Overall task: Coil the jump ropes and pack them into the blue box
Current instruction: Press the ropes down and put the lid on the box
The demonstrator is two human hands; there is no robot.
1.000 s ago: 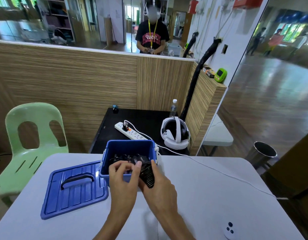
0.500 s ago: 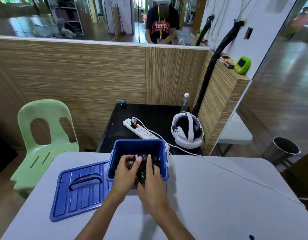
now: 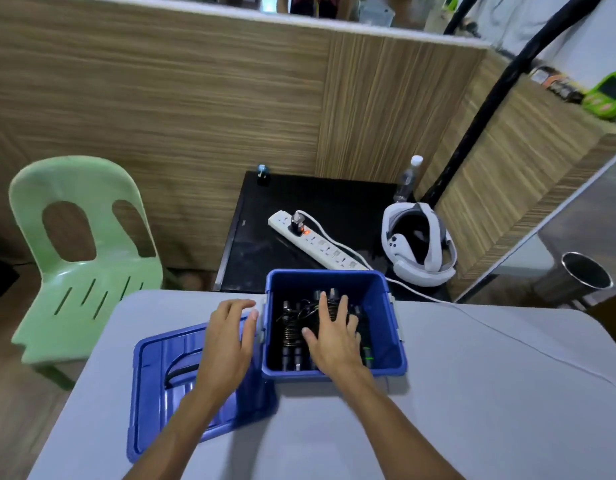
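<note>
The left hand (image 3: 230, 341) is hovering loose-fingered over the lid (image 3: 154, 382), holding nothing, probably about to lift it. The right hand (image 3: 334, 334) is reaching into the box (image 3: 386, 341), fingers spread flat and pressing the ropes (image 3: 291, 327) down so they are sitting low enough to close. Behind, a power strip (image 3: 317, 244) and headset (image 3: 420, 244) are lying on the black table (image 3: 254, 251).

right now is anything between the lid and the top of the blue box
Only the hands. The right hand lies flat on the jump ropes inside the blue box, and the left hand hovers over the lid beside it.
</note>
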